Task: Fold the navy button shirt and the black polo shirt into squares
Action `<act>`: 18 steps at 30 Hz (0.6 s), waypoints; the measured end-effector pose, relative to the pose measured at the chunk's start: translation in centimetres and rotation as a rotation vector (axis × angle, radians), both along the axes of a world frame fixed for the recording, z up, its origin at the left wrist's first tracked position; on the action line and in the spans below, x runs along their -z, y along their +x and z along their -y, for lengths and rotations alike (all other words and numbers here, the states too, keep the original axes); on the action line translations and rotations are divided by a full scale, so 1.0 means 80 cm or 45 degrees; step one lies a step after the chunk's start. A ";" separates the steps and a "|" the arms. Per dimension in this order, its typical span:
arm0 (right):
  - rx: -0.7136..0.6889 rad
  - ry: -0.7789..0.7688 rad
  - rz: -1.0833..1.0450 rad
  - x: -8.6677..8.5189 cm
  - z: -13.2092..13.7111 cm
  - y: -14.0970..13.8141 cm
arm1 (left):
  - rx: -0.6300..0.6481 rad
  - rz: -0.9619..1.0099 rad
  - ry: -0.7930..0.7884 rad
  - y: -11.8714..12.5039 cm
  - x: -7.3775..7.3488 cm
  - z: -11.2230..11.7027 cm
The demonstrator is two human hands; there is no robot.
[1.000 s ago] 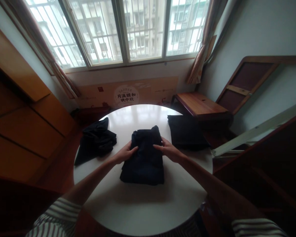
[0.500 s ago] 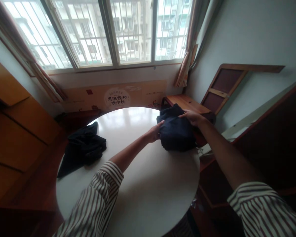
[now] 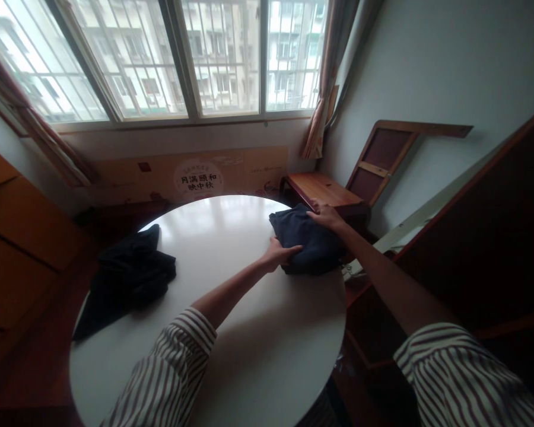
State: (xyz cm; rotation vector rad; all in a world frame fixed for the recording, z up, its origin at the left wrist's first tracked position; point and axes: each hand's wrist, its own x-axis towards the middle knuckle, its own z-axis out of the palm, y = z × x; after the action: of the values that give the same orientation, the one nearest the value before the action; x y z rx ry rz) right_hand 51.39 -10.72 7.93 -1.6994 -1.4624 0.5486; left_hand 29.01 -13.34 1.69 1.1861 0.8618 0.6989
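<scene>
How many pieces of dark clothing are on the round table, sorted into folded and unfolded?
Folded stacks, under both hands: 1, the folded stack at the table's right edge, with the left hand and right hand on it; how many garments it holds cannot be told.
Unfolded heaps: 1, the crumpled heap on the left side.
Total: 2

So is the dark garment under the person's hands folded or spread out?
Folded. The dark garment is a compact block at the right edge of the round table, with the left hand and right hand flat on it.
</scene>
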 end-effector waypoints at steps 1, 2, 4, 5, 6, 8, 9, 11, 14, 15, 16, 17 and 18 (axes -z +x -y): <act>-0.060 0.030 0.096 0.001 0.002 -0.004 | -0.034 -0.141 0.148 -0.003 -0.002 0.003; -0.156 0.055 0.227 0.003 0.003 -0.008 | -0.061 -0.279 0.335 -0.007 -0.006 0.006; -0.385 0.053 0.549 0.009 0.004 -0.019 | -0.099 -0.486 0.765 -0.011 -0.014 0.014; -0.479 0.014 0.705 0.013 0.003 -0.025 | -0.082 -0.555 0.976 -0.012 -0.018 0.020; -0.534 -0.046 0.829 0.017 0.000 -0.030 | -0.027 -0.606 1.160 -0.011 -0.019 0.026; -0.549 -0.193 0.961 0.025 -0.009 -0.040 | 0.164 -0.682 1.401 -0.007 -0.014 0.042; -0.542 -0.249 1.003 0.029 -0.014 -0.044 | 0.251 -0.720 1.468 -0.005 -0.008 0.051; -0.520 -0.302 1.049 0.036 -0.027 -0.050 | 0.332 -0.810 1.554 -0.002 0.010 0.068; -0.466 -0.334 1.018 0.042 -0.045 -0.055 | 0.319 -0.929 1.672 0.000 0.033 0.082; -0.443 -0.346 0.997 0.042 -0.051 -0.057 | 0.319 -0.966 1.704 -0.001 0.035 0.084; -0.422 -0.359 0.976 0.043 -0.056 -0.057 | 0.331 -1.006 1.729 -0.002 0.035 0.084; -0.401 -0.365 0.958 0.042 -0.061 -0.058 | 0.349 -1.048 1.747 -0.003 0.033 0.083; -0.377 -0.364 0.941 0.041 -0.065 -0.058 | 0.375 -1.089 1.763 -0.004 0.029 0.082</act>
State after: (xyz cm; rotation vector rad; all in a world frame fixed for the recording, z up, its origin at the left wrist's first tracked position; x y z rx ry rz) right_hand 46.77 -5.49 4.69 -2.0405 -2.2721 0.2924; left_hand 28.68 -19.89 -0.65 2.9279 0.8020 0.4830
